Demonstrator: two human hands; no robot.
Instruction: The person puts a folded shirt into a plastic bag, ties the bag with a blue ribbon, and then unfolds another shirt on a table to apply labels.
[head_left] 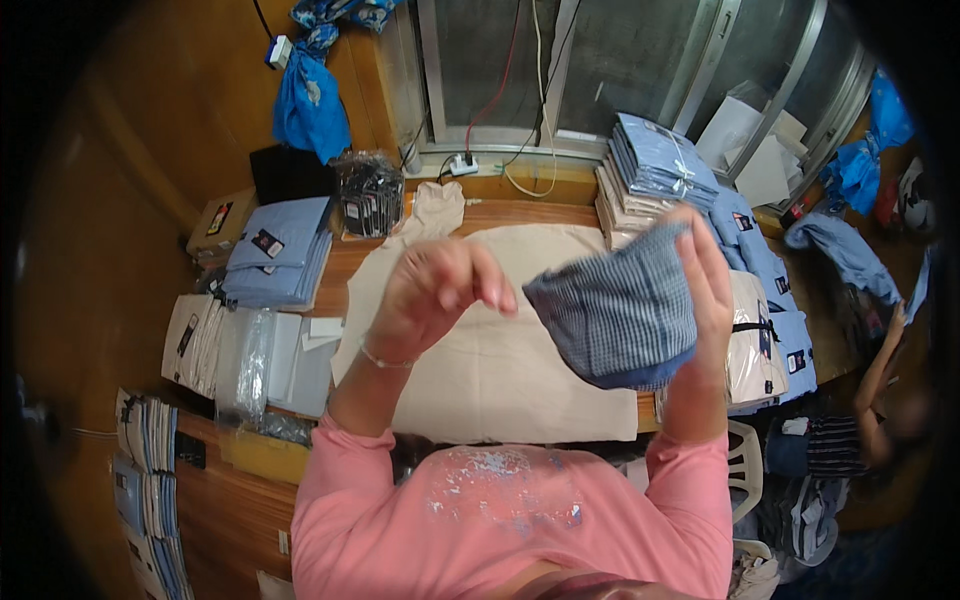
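Note:
A blue and white checked cloth piece (622, 308), rounded like a cap with a plain blue edge below, is held up above the table. My right hand (708, 285) is closed on its right side, with the fingers partly behind the cloth. Off to the cloth's left, my left hand (442, 280) is raised with its fingers curled together, slightly blurred and not touching the cloth. Whatever it pinches, if anything, cannot be made out. Beneath both hands a flat beige cloth (500, 375) covers the middle of the wooden table.
Folded blue shirts (275, 250) and clear plastic bags (243, 355) lie at the left. Wrapped blue shirts (660, 160) and a beige folded garment (750, 340) are stacked at the right. A power socket (463, 164) sits below the window. Another person (835, 440) handles blue cloth at far right.

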